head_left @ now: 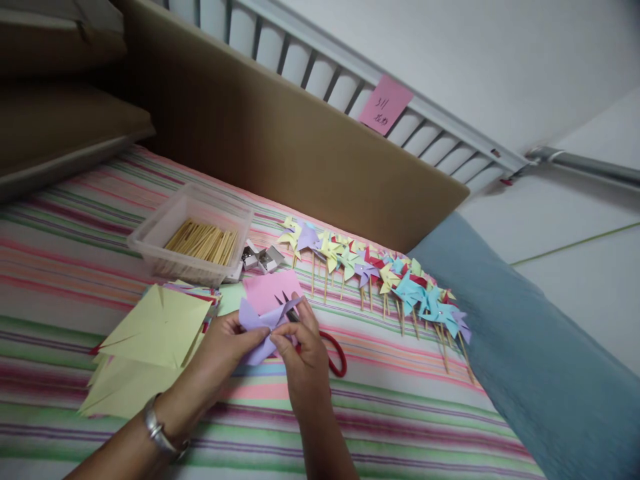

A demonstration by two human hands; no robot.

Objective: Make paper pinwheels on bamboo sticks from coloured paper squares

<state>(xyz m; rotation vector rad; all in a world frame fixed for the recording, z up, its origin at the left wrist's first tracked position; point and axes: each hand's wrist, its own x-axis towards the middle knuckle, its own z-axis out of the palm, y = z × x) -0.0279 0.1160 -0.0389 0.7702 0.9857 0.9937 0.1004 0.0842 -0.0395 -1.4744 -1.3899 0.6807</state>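
My left hand (pixel 227 343) pinches a purple paper pinwheel (pixel 256 315) near its middle, with some of its corners folded inward. My right hand (pixel 303 350) has thumb and fingertips closed on the same paper at its centre; whether a pin is between them is too small to tell. Behind the right hand lie scissors with a red handle (pixel 341 355), partly hidden, their dark blades pointing away. A pink paper sheet (pixel 273 287) is under the blades. Left of my hands rests a pile of cut paper squares (pixel 160 323), with yellow ones on top.
A clear plastic box (pixel 145 245) holds many wooden sticks (pixel 205 241). Small open boxes (pixel 267 259) of metal bits stand beside it. Finished pinwheels (pixel 367 270) lie in a row on the striped cloth (pixel 400 407). A brown board (pixel 300 153) stands behind, before a white railing.
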